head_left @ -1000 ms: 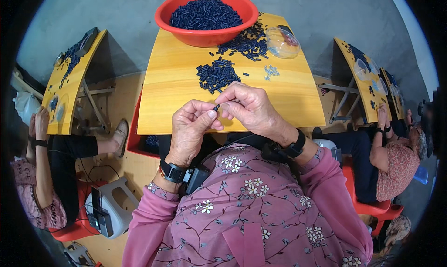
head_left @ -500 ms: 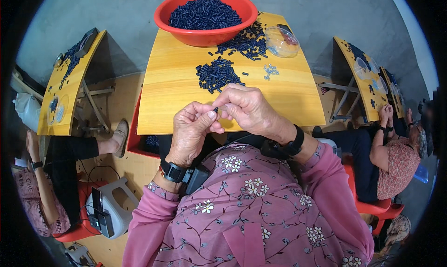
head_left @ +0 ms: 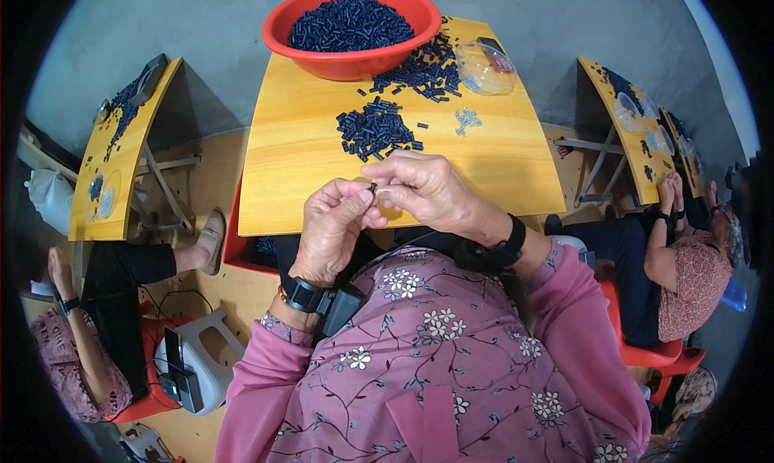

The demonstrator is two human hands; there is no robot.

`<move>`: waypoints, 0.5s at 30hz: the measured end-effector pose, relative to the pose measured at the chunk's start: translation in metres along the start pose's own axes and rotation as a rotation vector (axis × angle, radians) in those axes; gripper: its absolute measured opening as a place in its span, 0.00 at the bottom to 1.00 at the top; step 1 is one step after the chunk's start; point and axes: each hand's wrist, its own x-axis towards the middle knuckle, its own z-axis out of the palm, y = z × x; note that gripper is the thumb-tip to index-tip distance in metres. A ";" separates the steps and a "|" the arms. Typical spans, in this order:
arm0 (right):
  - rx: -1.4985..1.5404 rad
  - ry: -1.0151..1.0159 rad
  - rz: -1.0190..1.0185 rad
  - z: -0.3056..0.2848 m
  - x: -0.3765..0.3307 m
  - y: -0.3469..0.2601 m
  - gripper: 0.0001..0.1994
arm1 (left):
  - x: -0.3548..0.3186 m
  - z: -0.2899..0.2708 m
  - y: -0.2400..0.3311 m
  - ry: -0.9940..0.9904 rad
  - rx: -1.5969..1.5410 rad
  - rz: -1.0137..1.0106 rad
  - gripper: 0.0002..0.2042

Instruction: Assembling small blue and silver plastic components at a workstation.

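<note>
A: Head view. Hands first?

B: Left hand (head_left: 329, 225), bare: thumb and forefinger pinching one small dark cylindrical piece (head_left: 372, 187). Right hand (head_left: 435, 193), bare: fingers bent, thumb and forefinger tips close beside that piece; whether they grip anything, cannot tell.

A: Location of the piece?

B: In the left fingertips, seen just inside the near edge of the yellow wood-grained table (head_left: 290, 164), slightly left of that edge's midpoint.

A: Items on the surface?

B: One round red plastic basin (head_left: 351, 64), filled with dark-blue cylinders (head_left: 351, 27), at the far edge, toward the left corner. One loose heap of dark-blue cylinders (head_left: 372, 132), mid-surface, beyond the hands. One scatter of small clear pieces (head_left: 467, 121), right of the heap, toward the right edge. One round clear plastic container (head_left: 486, 68), near the far right corner.
</note>
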 end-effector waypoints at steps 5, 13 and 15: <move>0.028 -0.006 0.175 0.003 -0.005 -0.016 0.17 | -0.001 -0.002 0.002 -0.010 -0.046 -0.040 0.04; -0.383 -0.114 -0.083 0.002 0.003 -0.016 0.14 | -0.002 0.000 0.001 -0.015 -0.075 -0.083 0.06; -0.471 -0.151 -0.256 -0.002 0.006 -0.019 0.13 | -0.001 -0.003 0.002 -0.036 -0.092 -0.111 0.06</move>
